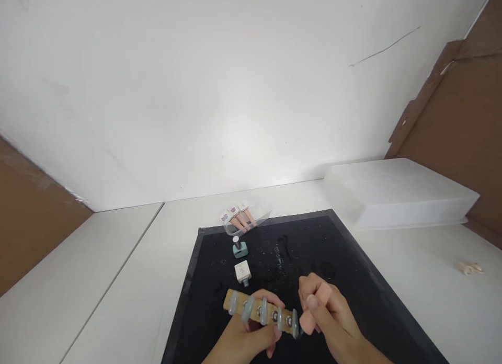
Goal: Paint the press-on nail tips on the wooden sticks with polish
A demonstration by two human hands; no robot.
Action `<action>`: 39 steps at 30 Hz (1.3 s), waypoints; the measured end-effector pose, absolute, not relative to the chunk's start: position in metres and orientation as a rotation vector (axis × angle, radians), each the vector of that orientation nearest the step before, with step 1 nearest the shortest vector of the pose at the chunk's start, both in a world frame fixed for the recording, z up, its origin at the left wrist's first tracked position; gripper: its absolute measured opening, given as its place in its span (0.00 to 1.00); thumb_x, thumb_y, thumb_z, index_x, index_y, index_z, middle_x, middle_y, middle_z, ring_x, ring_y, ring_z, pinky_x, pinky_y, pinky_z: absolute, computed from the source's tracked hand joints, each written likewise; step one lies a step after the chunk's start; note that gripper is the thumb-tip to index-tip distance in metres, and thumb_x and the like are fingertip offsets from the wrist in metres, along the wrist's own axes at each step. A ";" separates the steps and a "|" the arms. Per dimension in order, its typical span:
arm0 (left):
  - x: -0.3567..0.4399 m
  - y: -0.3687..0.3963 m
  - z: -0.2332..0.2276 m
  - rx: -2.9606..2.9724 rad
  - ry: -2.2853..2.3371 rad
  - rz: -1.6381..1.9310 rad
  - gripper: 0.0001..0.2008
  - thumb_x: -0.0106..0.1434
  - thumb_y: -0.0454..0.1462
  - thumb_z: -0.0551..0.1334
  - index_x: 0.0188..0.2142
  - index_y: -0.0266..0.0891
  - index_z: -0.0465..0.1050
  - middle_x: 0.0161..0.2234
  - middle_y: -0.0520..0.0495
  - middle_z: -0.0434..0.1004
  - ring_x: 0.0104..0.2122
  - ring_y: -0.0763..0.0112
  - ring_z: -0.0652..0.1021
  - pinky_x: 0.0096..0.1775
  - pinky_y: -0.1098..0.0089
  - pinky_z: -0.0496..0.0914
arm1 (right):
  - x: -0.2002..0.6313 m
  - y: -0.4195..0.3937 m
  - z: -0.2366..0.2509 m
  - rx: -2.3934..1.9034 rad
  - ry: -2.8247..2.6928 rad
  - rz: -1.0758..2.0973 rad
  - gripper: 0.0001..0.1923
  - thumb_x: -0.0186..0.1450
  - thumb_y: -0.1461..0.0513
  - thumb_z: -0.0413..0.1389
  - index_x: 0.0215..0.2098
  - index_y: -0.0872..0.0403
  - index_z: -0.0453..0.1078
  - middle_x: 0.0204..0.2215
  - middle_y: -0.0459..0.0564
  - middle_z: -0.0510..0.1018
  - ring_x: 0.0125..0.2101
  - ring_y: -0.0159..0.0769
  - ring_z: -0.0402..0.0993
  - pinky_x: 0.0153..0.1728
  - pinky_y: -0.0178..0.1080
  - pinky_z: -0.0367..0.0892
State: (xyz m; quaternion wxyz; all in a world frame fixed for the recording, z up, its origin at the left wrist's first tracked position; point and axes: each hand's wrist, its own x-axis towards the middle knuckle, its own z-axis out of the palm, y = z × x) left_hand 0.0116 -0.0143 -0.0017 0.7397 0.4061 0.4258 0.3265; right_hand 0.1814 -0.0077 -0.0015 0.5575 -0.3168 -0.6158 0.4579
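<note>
My left hand [251, 332] is closed around a tan strip [254, 313] that carries several grey-green false nails [264, 311] in a row, with round metal-looking mounts between them. In my right hand [329, 314] is a peach-coloured nail polish brush cap [316, 310], tilted and pinched between thumb and fingers. Its lower end is beside the false nail at the strip's right end; I cannot tell whether the brush touches it. Beyond the strip, an uncapped white nail polish bottle [242, 271] lies on the black mat, its neck toward me. Behind it is a green bottle [240, 249] with a dark, white-topped cap.
A clear tray [263, 213] with several peach-handled, white-ended bottles [240, 217] stands at the mat's [306, 243] back edge. To the right are a large white translucent bin [403, 196] and small beige pieces [468, 268]. A white wall [235, 92] rises behind.
</note>
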 end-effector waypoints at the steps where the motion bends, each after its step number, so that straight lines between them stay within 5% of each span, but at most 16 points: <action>1: 0.012 -0.014 -0.002 0.894 0.932 0.712 0.21 0.47 0.45 0.70 0.36 0.37 0.68 0.25 0.54 0.66 0.23 0.79 0.64 0.25 0.74 0.61 | 0.181 -0.008 -0.002 -0.740 -1.460 1.062 0.21 0.69 0.55 0.46 0.20 0.53 0.60 0.18 0.43 0.64 0.19 0.31 0.59 0.19 0.34 0.55; 15: 0.006 -0.018 -0.008 0.893 0.916 0.688 0.21 0.47 0.46 0.69 0.36 0.37 0.68 0.24 0.54 0.66 0.21 0.80 0.63 0.26 0.73 0.60 | 0.180 -0.006 -0.007 -0.952 -1.268 0.906 0.23 0.69 0.54 0.47 0.18 0.53 0.61 0.21 0.43 0.63 0.17 0.28 0.54 0.16 0.33 0.51; 27: 0.009 -0.016 -0.010 0.917 0.922 0.688 0.21 0.48 0.46 0.69 0.36 0.37 0.68 0.24 0.53 0.67 0.22 0.79 0.63 0.26 0.73 0.61 | 0.181 -0.006 -0.009 -0.721 -1.382 0.977 0.21 0.70 0.58 0.47 0.19 0.53 0.60 0.19 0.42 0.65 0.20 0.30 0.58 0.23 0.34 0.56; 39: 0.006 -0.017 -0.012 0.896 0.914 0.672 0.20 0.47 0.45 0.70 0.35 0.37 0.68 0.24 0.54 0.66 0.21 0.79 0.63 0.26 0.73 0.60 | 0.181 -0.005 -0.012 -0.939 -1.254 0.904 0.23 0.69 0.54 0.48 0.18 0.54 0.63 0.23 0.43 0.65 0.17 0.27 0.54 0.16 0.32 0.51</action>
